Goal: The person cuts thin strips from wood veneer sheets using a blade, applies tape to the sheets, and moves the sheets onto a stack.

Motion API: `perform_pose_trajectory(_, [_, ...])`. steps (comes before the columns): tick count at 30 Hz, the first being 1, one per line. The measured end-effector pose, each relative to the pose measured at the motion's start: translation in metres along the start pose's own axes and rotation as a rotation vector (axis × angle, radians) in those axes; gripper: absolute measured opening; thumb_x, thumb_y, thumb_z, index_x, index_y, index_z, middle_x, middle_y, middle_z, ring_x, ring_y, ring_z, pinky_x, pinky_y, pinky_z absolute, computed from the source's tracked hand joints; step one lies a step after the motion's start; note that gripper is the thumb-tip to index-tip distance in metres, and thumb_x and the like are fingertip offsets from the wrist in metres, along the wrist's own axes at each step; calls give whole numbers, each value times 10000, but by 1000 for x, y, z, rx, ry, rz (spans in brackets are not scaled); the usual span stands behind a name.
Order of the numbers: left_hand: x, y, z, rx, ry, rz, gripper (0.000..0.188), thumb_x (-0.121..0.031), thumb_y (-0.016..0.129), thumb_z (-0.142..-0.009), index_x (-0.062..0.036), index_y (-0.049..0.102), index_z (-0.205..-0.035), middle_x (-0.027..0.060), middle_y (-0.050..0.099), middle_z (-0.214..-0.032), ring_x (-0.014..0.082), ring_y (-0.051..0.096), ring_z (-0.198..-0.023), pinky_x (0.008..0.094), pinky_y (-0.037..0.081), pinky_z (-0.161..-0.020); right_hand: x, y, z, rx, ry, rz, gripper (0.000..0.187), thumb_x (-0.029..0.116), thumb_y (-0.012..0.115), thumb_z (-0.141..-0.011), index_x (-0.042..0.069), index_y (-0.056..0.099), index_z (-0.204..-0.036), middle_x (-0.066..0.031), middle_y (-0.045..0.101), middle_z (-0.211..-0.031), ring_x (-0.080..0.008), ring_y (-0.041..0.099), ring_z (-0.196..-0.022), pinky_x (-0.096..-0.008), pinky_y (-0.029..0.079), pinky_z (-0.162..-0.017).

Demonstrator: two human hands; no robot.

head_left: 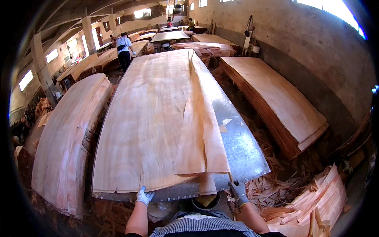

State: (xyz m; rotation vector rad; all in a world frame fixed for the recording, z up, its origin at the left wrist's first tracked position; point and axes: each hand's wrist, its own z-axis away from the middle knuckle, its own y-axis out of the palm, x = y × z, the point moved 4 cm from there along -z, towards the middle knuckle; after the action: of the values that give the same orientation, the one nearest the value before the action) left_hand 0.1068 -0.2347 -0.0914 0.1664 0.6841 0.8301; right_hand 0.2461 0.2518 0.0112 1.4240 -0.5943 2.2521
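A large pale wood veneer sheet [142, 118] covers most of a metal-topped table [242, 146]. Toward its right side, a narrower veneer strip [201, 146] lies raised and creased over it, and a small veneer piece [207, 185] hangs at the front edge. My left hand [145, 196], in a white glove, rests at the sheet's front edge with its fingers apart. In a grey glove, my right hand [238, 192] is at the table's front right, its fingers curled at the lower end of a thin yellowish stick [231, 177] beside the strip's corner.
Veneer stacks stand left [71, 138] and right [272, 98] of the table. Scrap veneer [312, 201] heaps on the floor at the front right. A dark bucket [206, 202] sits below the front edge. Another person [124, 49] stands at the far left.
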Motion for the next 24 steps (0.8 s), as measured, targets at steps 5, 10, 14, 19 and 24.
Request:
perform_pose_trajectory(5, [8, -5, 6, 39, 29, -72, 441, -263, 531, -827, -111, 379, -1211, 171, 376, -1238, 348, 425, -1095, 536, 396, -869, -21, -82, 43, -259, -280, 620, 273, 259, 634, -720, -4, 594, -782, -132, 571, -590, -218, 554, -514, -339, 421, -494])
perform_pose_trajectory(10, [15, -6, 9, -2, 12, -106, 419, -294, 512, -837, -125, 385, -1199, 157, 411, -1203, 332, 447, -1066, 518, 412, -850, -68, -153, 96, -599, -178, 1039, 257, 317, 579, -746, 61, 579, -734, -170, 579, -666, -345, 568, -607, -420, 436, -532])
perform_pose_trajectory(14, [13, -7, 1, 132, 18, -85, 474, -327, 524, -829, -125, 367, -1229, 159, 404, -1224, 317, 442, -1080, 470, 416, -861, -91, -183, 92, -768, -7, 1083, 245, 314, 549, -758, 71, 552, -725, -182, 573, -672, -370, 562, -630, -456, 436, -546])
perform_pose_trajectory(19, [11, 25, 33, 7, -6, -114, 553, -396, 564, -803, -76, 392, -1220, 124, 403, -1263, 293, 398, -1156, 433, 373, -938, -66, -178, 80, -672, -66, 1102, 223, 304, 552, -757, 81, 547, -757, -183, 578, -687, -378, 559, -636, -460, 437, -551])
perform_pose_trajectory(24, [14, 10, 53, -85, -34, -143, 684, -548, 507, -787, -82, 341, -1258, 108, 428, -1254, 292, 437, -1136, 445, 394, -904, -91, -206, 81, -676, -35, 1187, 203, 300, 546, -756, 108, 563, -820, -148, 592, -688, -341, 576, -642, -441, 449, -561])
